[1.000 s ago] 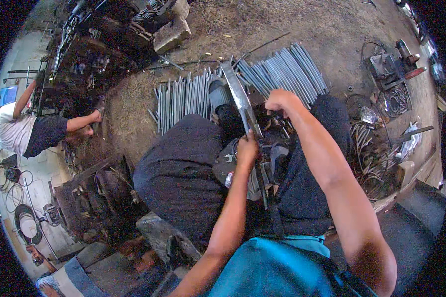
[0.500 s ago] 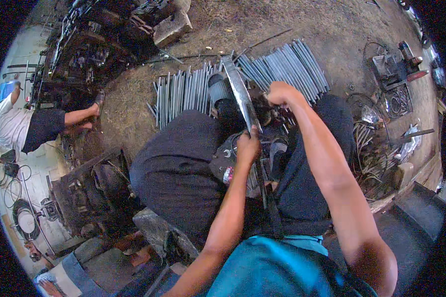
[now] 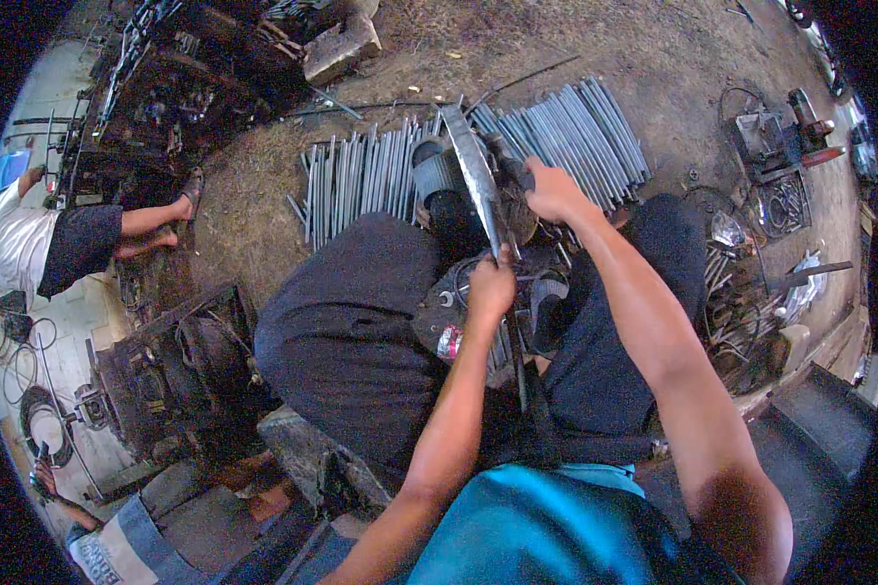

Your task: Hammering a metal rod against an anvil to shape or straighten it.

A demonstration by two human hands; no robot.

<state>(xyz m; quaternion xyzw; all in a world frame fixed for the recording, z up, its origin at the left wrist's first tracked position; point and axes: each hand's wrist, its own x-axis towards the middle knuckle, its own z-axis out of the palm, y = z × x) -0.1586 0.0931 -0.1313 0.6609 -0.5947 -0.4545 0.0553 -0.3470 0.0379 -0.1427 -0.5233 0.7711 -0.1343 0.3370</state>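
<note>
A long flat metal bar (image 3: 471,166) slants away from me between my knees. My left hand (image 3: 493,288) is closed around its near end. Just right of the bar, my right hand (image 3: 556,192) is closed on a dark, roughly cylindrical tool (image 3: 502,154), whose kind I cannot make out. Left of the bar stands a ribbed grey cylindrical part (image 3: 436,175), perhaps a motor housing. A spanner end (image 3: 548,291) lies near my left hand, with a second spanner end (image 3: 447,299) on its other side.
Grey metal rods lie in two rows, one left (image 3: 361,180) and one right (image 3: 580,132). Dark machinery (image 3: 176,370) stands at left. A person in a white shirt (image 3: 24,239) is at far left, another person (image 3: 137,546) at lower left. A parts tray (image 3: 782,205) sits at right.
My right hand has shifted slightly, and the dark tool beside the bar now shows more plainly. The bar and left hand have barely moved. The lower-left person's hand has moved.
</note>
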